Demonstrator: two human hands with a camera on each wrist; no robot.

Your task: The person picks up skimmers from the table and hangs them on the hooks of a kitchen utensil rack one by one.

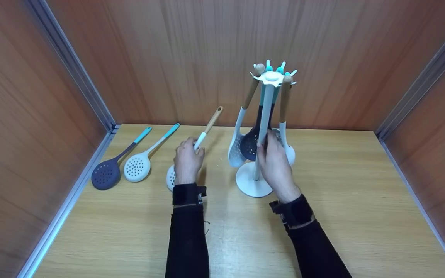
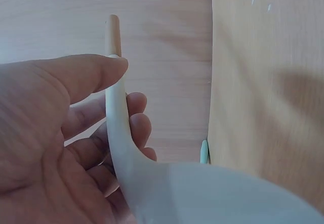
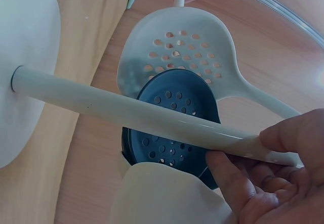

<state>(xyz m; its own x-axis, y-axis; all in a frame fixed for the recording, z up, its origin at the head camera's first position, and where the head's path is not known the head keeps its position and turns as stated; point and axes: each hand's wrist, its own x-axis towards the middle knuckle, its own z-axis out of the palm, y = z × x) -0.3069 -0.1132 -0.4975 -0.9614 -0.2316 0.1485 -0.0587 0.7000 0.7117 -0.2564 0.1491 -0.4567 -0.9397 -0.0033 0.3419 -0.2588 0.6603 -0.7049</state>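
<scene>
My left hand (image 1: 188, 161) grips a white slotted utensil with a wooden handle (image 1: 213, 120); its perforated head (image 1: 171, 177) shows beside the wrist. In the left wrist view, thumb and fingers of the left hand (image 2: 76, 128) wrap its white neck (image 2: 118, 113). The right hand (image 1: 276, 164) holds the white pole (image 1: 265, 112) of a rack, and in the right wrist view the right hand (image 3: 273, 168) pinches that pole (image 3: 131, 114). Around the pole hang several utensils, among them a white slotted one (image 1: 236, 148) and a dark slotted one (image 1: 249, 144).
Left of my left hand, a dark slotted utensil (image 1: 106, 173) and a white slotted one (image 1: 137, 167), both with turquoise handles, lie on the wooden table (image 1: 242, 239). The rack's round base (image 1: 251, 187) rests on the table. Wooden panels stand at the back (image 1: 168, 58) and both sides.
</scene>
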